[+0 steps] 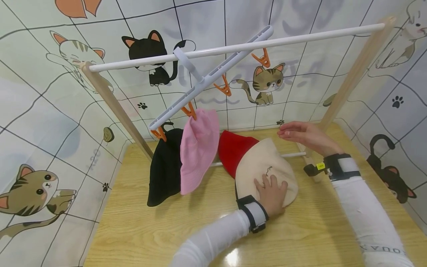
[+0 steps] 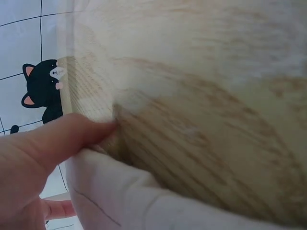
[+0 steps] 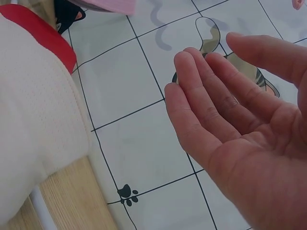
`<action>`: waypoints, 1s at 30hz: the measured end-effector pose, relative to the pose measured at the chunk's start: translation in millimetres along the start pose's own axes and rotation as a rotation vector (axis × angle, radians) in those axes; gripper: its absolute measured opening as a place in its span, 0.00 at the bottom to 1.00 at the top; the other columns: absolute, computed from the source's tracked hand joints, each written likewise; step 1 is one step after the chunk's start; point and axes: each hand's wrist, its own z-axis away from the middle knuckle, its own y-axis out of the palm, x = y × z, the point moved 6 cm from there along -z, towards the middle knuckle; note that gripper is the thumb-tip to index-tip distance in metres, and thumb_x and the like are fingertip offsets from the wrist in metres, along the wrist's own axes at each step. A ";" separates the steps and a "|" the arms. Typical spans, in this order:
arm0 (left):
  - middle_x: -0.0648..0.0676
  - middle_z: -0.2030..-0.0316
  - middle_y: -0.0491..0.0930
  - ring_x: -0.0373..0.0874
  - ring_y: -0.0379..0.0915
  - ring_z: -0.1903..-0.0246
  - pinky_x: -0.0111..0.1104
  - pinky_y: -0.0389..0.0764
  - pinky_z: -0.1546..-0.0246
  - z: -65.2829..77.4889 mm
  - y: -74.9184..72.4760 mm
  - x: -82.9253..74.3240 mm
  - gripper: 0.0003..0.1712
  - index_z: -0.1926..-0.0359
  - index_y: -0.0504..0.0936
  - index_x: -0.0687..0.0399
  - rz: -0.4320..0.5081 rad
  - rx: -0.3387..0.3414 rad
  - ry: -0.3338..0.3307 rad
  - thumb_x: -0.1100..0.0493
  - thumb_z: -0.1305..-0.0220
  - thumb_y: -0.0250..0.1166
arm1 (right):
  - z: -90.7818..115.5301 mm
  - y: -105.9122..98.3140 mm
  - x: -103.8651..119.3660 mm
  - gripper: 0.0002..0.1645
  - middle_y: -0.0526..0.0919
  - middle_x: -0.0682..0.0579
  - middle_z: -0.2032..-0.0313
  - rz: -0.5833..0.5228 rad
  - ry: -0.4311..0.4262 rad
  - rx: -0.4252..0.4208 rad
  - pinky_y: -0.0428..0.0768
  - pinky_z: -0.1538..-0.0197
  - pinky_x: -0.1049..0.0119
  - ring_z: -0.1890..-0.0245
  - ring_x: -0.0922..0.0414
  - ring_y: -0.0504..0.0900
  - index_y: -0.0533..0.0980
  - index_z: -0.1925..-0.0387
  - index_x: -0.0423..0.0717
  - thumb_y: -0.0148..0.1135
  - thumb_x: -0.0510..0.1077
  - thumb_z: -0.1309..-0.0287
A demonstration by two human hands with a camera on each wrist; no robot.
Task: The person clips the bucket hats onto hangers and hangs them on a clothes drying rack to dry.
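Leftmost, a black hat (image 1: 165, 167) and a pink hat (image 1: 198, 150) hang clipped to the hanger (image 1: 213, 76) while, mid-counter (image 1: 150, 230), the left hand (image 1: 271, 194) presses flat on the cream hat (image 1: 267, 168) overlapping a red hat (image 1: 233, 148), steadying it, and the right hand (image 1: 305, 137) hovers open, empty, above its back edge.

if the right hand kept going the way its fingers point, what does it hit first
Probably the red hat: the right hand hovers open, fingers pointing left above the cream hat. Depth is unclear, so it may pass over both.

No legible text, faint mirrored lettering on right sleeve (image 1: 383, 250), too blurred to read
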 end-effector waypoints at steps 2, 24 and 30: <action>0.56 0.41 0.65 0.61 0.58 0.37 0.60 0.63 0.46 -0.2 0.2 0.4 0.45 0.41 0.67 0.36 0.007 0.005 0.000 0.37 0.61 0.77 | 0.2 0.3 -1.4 0.29 0.76 0.40 0.43 0.000 0.004 -0.004 0.71 0.41 0.59 0.46 0.55 0.78 0.69 0.40 0.40 0.64 0.49 0.38; 0.52 0.45 0.69 0.47 0.57 0.40 0.51 0.63 0.48 4.5 -20.5 29.3 0.19 0.43 0.76 0.40 0.202 0.358 0.087 0.52 0.35 0.60 | 3.7 -2.4 -8.0 0.28 0.77 0.42 0.44 -0.001 -0.013 -0.010 0.74 0.46 0.66 0.45 0.52 0.77 0.69 0.39 0.40 0.63 0.47 0.37; 0.50 0.55 0.75 0.43 0.68 0.57 0.43 0.72 0.61 3.4 -32.7 41.7 0.14 0.49 0.77 0.43 0.282 0.357 0.069 0.56 0.36 0.62 | 3.6 -0.6 -9.2 0.29 0.76 0.41 0.43 -0.023 -0.003 0.003 0.75 0.47 0.67 0.45 0.52 0.77 0.68 0.39 0.39 0.63 0.46 0.37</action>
